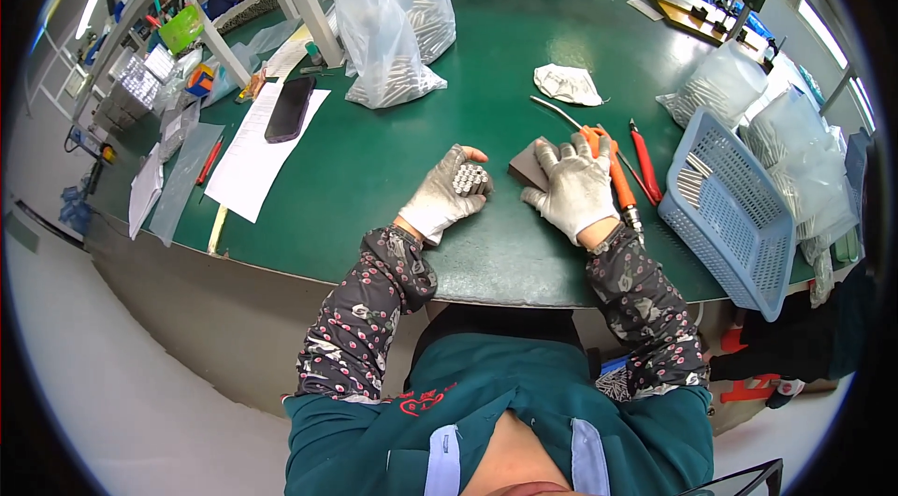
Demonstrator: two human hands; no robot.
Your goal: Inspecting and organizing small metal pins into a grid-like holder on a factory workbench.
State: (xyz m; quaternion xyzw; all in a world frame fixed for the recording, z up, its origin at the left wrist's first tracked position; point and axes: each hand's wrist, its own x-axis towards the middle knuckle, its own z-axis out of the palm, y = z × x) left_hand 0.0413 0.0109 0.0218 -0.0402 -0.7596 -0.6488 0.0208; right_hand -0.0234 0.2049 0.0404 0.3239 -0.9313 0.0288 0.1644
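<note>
Gloved, the left hand (pixel 447 197) curls shut around a bundle of small metal rods (pixel 470 180), their ends showing at the fingertips, just at nine o'clock of the right hand (pixel 573 189). That right hand, also gloved, lies spread and flat with its fingers on a grey block (pixel 526 165), gripping nothing that can be seen.

Both rest on the green table (pixel 393 150), which fills the middle of the view. At three o'clock of the hands stands a blue plastic basket (pixel 739 215) with a few rods in it, and clear bags of rods (pixel 804 154) lie beyond it. At twelve o'clock two more clear bags of rods (pixel 398 28) stand upright. At ten o'clock a white paper sheet (pixel 257 154) carries a dark phone (pixel 290 109). An orange-handled tool (pixel 617 180) lies touching the right hand's outer side, a red-handled tool (pixel 644 159) just beside it. A crumpled white cloth (pixel 569 84) sits at one o'clock.
</note>
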